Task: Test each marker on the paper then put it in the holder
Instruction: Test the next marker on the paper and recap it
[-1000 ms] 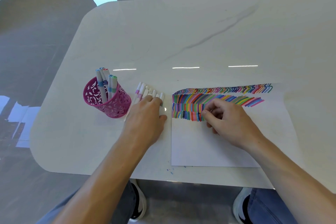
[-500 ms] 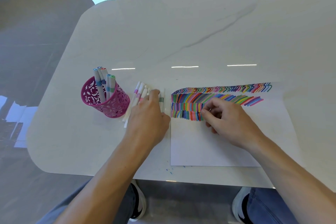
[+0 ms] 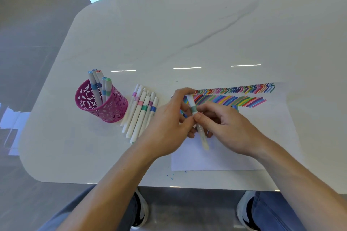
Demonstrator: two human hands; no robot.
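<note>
A white marker with a green band (image 3: 193, 108) is held over the left part of the paper (image 3: 262, 137), which carries rows of coloured strokes. My left hand (image 3: 169, 124) pinches the marker's upper half and my right hand (image 3: 223, 125) grips it just below the band. The pink cut-out holder (image 3: 110, 110) stands to the left with several markers upright in it. Between holder and paper lies a loose row of several white markers (image 3: 139, 116) with coloured bands.
The white marble table (image 3: 187, 33) reaches far back and right. Its front edge runs just below the paper, with small blue ink specks (image 3: 170, 176) near it. My knees and shoes show under the edge. Grey floor lies to the left.
My left hand lifted a green-banded marker out of the loose row and carried it right over the paper. My right hand came off the paper and took hold of the same marker.
</note>
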